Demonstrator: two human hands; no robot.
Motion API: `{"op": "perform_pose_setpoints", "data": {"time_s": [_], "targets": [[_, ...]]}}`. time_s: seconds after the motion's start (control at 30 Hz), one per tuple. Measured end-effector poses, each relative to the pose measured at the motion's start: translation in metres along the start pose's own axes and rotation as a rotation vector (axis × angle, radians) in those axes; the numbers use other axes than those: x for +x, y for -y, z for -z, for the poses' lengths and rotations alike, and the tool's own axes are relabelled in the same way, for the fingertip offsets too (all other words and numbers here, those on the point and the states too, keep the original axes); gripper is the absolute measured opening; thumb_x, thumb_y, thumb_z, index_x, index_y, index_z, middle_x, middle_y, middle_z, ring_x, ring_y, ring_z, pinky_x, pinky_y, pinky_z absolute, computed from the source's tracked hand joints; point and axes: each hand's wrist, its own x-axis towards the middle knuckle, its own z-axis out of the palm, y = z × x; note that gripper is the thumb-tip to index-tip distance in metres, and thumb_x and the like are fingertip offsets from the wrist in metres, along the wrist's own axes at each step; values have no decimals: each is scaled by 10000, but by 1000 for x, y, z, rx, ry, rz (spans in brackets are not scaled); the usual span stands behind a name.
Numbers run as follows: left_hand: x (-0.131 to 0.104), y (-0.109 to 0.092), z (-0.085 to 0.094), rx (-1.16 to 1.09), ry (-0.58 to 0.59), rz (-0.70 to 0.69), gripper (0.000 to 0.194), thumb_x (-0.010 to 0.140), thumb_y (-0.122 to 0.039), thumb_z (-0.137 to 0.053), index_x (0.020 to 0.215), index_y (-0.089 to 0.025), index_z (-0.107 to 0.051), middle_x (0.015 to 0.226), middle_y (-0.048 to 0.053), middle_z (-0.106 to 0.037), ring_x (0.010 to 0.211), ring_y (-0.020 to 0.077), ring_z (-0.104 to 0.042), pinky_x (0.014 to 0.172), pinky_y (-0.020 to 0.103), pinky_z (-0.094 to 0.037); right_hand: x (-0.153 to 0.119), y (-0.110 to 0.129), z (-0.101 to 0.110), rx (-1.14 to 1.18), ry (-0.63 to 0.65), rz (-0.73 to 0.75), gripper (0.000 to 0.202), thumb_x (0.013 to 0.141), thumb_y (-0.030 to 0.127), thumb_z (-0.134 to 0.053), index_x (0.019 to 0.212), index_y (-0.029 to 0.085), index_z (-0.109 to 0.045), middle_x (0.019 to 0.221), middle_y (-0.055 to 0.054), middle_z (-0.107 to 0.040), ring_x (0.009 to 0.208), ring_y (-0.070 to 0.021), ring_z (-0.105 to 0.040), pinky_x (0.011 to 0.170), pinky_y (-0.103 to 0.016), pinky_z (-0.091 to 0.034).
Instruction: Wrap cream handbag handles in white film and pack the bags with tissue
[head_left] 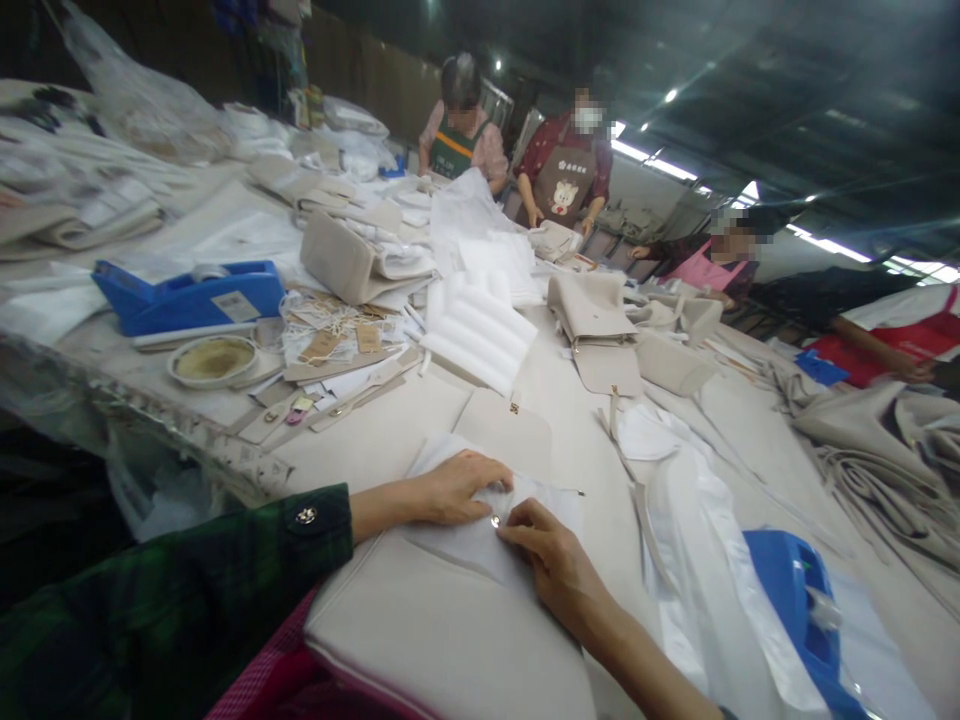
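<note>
A beige bag lies in front of me, with its flap folded out away from me and a small gold clasp at the flap's far edge. White tissue paper covers the bag's middle, and a small round metal snap shows on it. My left hand is curled over the paper, its thumb and fingertips gripping it just left of the snap. On the right of the snap, my right hand has its fingertips pinched together at the paper. Exactly what lies under the fingertips is partly hidden.
Blue tape dispensers stand at left and right. Beyond my hands lie tags, a round dish, white padding and another beige bag. White wrapping lies to my right. Several people work across the table.
</note>
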Motion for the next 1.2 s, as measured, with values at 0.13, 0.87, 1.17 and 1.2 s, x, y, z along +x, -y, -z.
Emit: {"op": "perform_pose_setpoints", "data": {"time_s": [0.13, 0.87, 1.17, 1.2], "targets": [[-1, -1, -1, 1, -9, 7, 383, 730, -148, -643, 1107, -199, -597, 1255, 65, -639, 1158, 245, -580, 1057, 371, -352, 0, -1, 1, -20, 4, -2, 422, 814, -69, -421, 968, 198, -710, 1049, -68, -578, 926, -159, -585, 796, -251, -450], [-1, -17, 1, 129, -12, 68, 361, 703, -268, -687, 1044, -230, -577, 1119, 29, -659, 1089, 257, -593, 1011, 371, -396, 152, -81, 53, -336, -105, -454, 264, 912, 213, -612, 1167, 145, -606, 1209, -98, -605, 1104, -241, -588, 950, -462, -488], [0, -20, 4, 92, 3, 81, 388, 678, -236, -719, 1043, -224, -588, 1182, 45, -649, 1117, 260, -577, 1039, 395, -382, 166, -68, 105, -191, -10, -420, 217, 883, 335, -642, 885, 126, -696, 784, 4, -655, 693, -142, -602, 641, -263, -488], [0, -20, 5, 86, 7, 77, 387, 678, -230, -721, 1042, -221, -589, 1194, 47, -644, 1125, 261, -572, 1045, 398, -376, 160, -61, 113, -158, -20, -382, 204, 853, 321, -662, 853, 125, -719, 709, 17, -636, 651, -132, -577, 605, -241, -447]]}}
